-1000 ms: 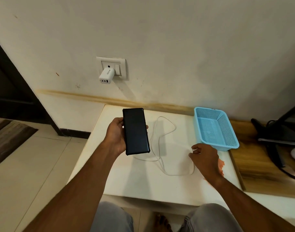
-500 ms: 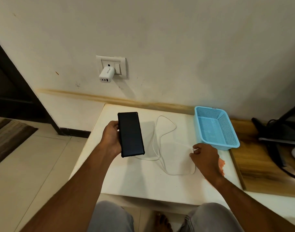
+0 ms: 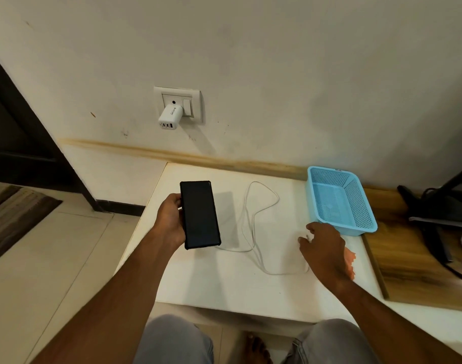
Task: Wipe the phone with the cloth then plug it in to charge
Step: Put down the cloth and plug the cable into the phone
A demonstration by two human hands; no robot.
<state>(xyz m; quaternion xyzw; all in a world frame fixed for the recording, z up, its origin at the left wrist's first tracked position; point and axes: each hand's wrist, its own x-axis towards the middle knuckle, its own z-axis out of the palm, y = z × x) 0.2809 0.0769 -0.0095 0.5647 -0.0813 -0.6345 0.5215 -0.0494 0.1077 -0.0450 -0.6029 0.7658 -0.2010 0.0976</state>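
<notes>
head view. the left hand (image 3: 169, 222) grips the phone (image 3: 200, 214) by its left long edge, fingers wrapped behind and thumb on the near side, holding it clear above the white tabletop (image 3: 224, 282) with the dark screen up. the phone's long axis runs away from the person toward the wall, tilted a little to the left at its far end; the near short end, judged to carry the charging port, faces the person. the right hand (image 3: 324, 248) rests fingertips-down on the tabletop to the right of the phone, its fingers curled around a small pale object that appears to be the connector end of the white cable (image 3: 253, 224); whether it is pinched cannot be told. the cable loops across the tabletop between the two hands. the orange cloth (image 3: 350, 258) lies mostly hidden under the right wrist. the charger (image 3: 169, 118) sits in the wall socket (image 3: 190, 103), its ports apparently unoccupied. a blue basket (image 3: 366, 203) stands just beyond the right hand. judged step: picking up the connector; the right hand is nearer it.
</notes>
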